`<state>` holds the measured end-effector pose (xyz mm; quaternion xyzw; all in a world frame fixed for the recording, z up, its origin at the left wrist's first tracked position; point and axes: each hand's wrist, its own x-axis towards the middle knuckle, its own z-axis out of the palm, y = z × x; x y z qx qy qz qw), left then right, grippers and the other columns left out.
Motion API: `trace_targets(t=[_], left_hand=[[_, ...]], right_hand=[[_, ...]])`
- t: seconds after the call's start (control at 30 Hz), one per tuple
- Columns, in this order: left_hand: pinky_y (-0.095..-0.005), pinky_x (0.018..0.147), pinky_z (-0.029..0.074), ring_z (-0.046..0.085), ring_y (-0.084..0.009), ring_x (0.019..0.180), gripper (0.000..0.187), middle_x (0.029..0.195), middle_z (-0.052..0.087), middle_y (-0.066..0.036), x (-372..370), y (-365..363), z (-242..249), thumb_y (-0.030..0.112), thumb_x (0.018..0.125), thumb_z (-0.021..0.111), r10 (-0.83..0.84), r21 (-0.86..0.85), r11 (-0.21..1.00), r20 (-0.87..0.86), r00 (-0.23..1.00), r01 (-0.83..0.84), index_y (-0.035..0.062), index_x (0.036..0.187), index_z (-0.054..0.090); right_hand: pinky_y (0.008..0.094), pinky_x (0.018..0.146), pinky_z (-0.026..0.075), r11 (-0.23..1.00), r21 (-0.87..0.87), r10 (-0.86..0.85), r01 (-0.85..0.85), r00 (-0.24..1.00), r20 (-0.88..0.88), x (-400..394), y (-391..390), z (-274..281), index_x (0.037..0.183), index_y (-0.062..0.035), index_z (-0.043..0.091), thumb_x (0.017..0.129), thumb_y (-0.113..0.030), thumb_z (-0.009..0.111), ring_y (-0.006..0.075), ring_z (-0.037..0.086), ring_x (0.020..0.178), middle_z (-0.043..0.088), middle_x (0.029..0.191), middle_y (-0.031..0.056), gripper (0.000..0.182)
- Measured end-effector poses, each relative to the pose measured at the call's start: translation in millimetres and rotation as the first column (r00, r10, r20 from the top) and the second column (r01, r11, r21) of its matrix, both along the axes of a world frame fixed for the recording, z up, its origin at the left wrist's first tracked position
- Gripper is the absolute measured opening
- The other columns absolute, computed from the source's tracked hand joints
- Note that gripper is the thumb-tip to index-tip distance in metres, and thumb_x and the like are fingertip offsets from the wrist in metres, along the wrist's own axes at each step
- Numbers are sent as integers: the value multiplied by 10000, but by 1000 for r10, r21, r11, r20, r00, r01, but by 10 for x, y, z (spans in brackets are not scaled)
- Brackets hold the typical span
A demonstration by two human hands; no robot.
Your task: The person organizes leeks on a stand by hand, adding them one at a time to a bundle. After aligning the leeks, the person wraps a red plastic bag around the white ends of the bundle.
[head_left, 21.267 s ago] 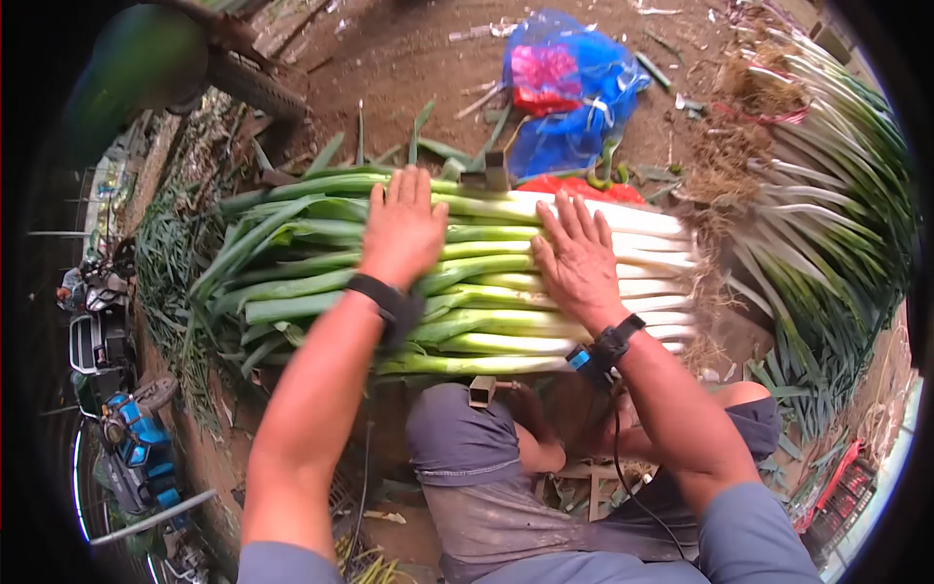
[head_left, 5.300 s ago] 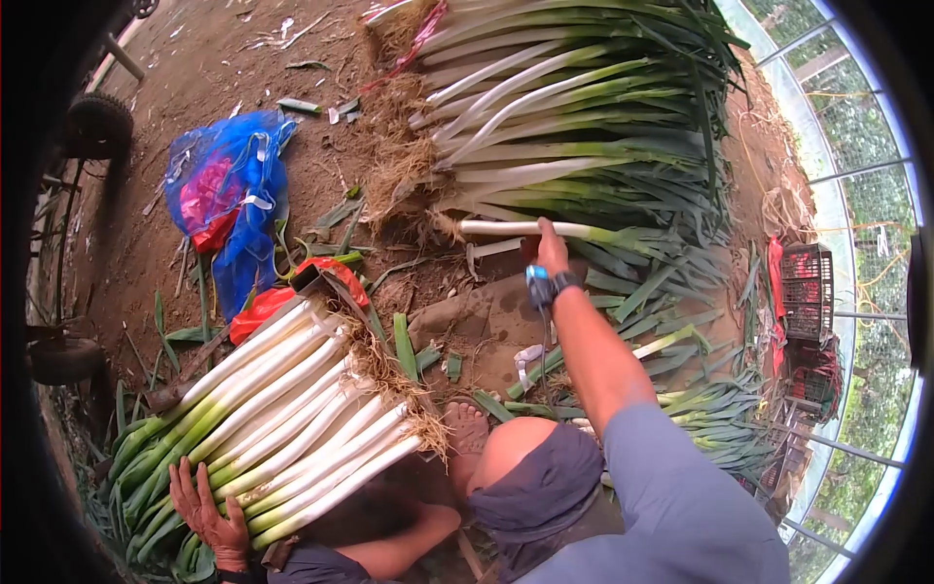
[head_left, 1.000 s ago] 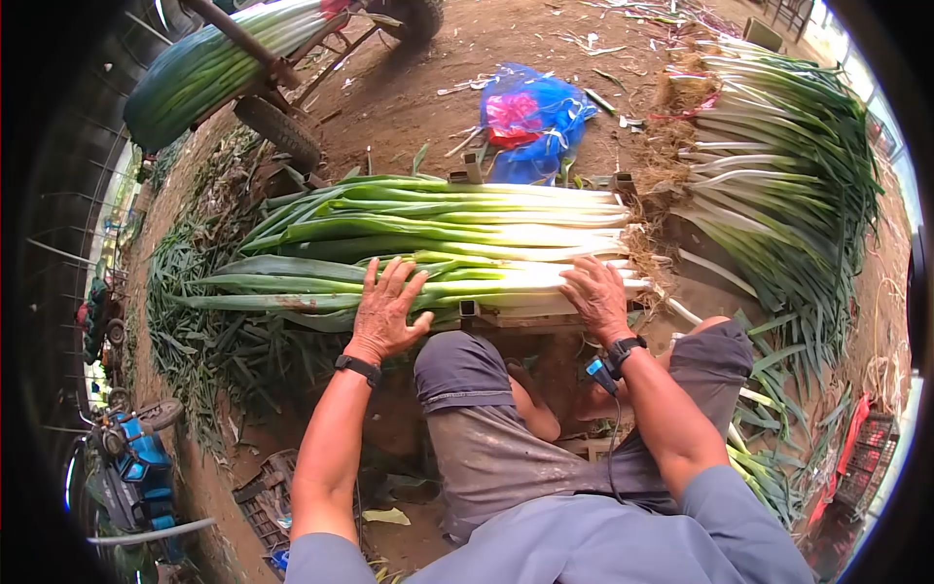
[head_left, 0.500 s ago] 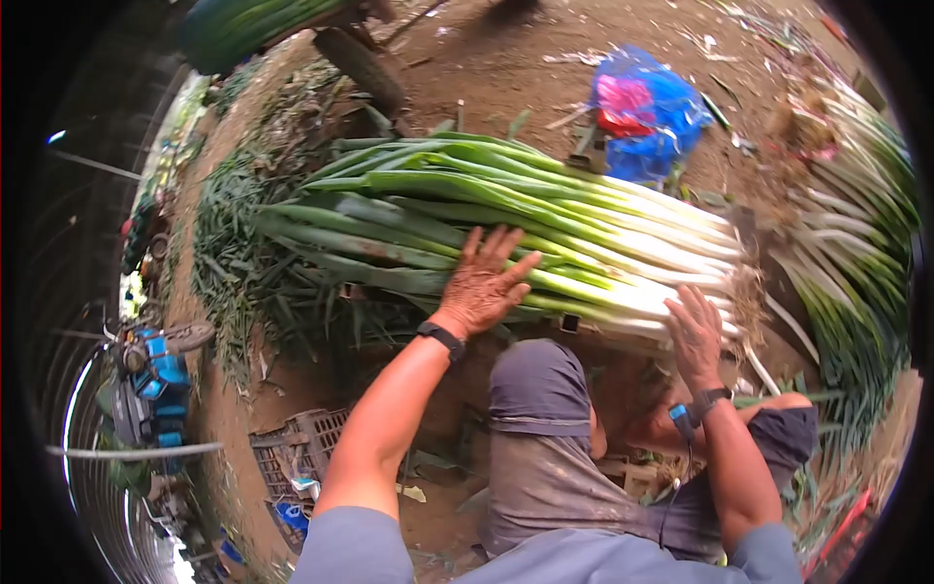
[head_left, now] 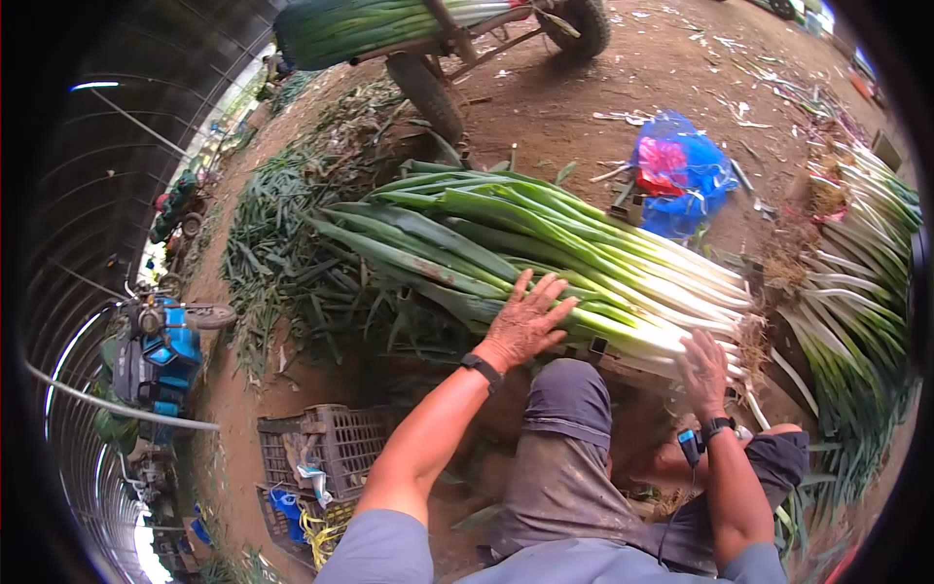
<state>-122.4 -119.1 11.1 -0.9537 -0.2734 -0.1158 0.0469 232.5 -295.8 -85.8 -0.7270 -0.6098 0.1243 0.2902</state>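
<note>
- Presently, the bare left hand [head_left: 530, 319], fingers wide, rests on a long green-and-white leek row [head_left: 593, 243] before the grey-trousered knee [head_left: 570, 397].
- Bare right hand [head_left: 702, 372]: fingers extended at the row's white stems.
- Beyond: white-stemmed leek pile [head_left: 856, 297], since left by that hand; work seemingly centres on the row.

Ref: dark crate [head_left: 352, 450]. Yellow strands [head_left: 325, 535] just beside it, near side. Blue motorbike [head_left: 167, 352] to its left, slightly beyond. Arched roof [head_left: 102, 185] farther left. Two-wheeled cart [head_left: 425, 95] well beyond crate. Blue bag [head_left: 702, 181], pink and red patches, beyond crate, well right.
</note>
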Motion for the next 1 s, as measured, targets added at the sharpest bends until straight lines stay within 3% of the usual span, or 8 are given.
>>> trace_targets(t=[0.27,0.4,0.47,0.57,0.63,0.77,0.9,1.0], left_hand=[[-523,1191,342,627,-224,1134,461,1155,644,-41,56,137,274,116,811,707,-77,-21,997,-54,996,76,152,1267,654],[-453,1040,465,694,-245,972,323,938,709,-63,163,76,1132,128,787,673,-43,-81,996,51,998,47,125,1108,712],[-415,973,486,707,-263,928,212,852,718,-105,222,99,1494,181,790,657,88,-270,949,-261,961,-160,117,978,733],[-451,1020,461,708,-279,906,157,823,718,-134,390,389,1538,218,811,649,180,-157,946,-471,864,-282,111,892,730],[-567,1138,344,669,-287,1009,147,999,717,-101,341,563,1032,270,862,678,245,155,967,-335,910,-203,128,876,714],[-529,1134,370,606,-266,1110,206,1112,640,-82,466,-14,601,247,867,722,53,121,990,208,977,-80,111,1022,709],[-460,1022,438,609,-289,1062,292,1087,641,-78,128,-478,330,203,857,738,210,-67,978,288,934,-199,105,1128,687],[-511,1103,395,559,-313,1220,477,1218,595,-108,-288,-545,323,226,827,767,401,168,879,244,883,-446,109,1269,632]], right_hand=[[447,1022,456,994,111,9,-4,999,-44,-71,57,440,1152,-118,711,891,-215,740,331,610,1172,662,1236,115,280],[417,867,514,965,261,-49,37,998,38,-105,49,847,1105,-125,712,921,-154,696,326,662,966,688,1017,98,186],[422,789,529,973,230,21,-25,1000,23,-96,91,950,1065,-144,712,939,-179,678,336,679,867,717,978,88,136],[448,745,529,976,-122,157,-182,969,-190,9,236,1016,938,-103,733,1007,-336,588,385,686,823,723,892,163,283],[455,751,527,952,-241,139,-187,969,-203,112,309,709,896,-89,728,1012,-398,559,397,680,827,710,859,177,372],[462,699,500,864,-487,33,-126,980,-196,211,451,593,813,-32,694,1024,-530,490,375,647,721,680,742,179,578],[434,680,495,840,-518,13,-163,960,-281,247,518,653,815,-17,696,1021,-526,503,316,643,670,665,696,165,582],[417,672,493,842,-502,30,-196,947,-319,331,548,603,835,-9,709,1017,-524,516,277,636,641,657,670,153,579]])
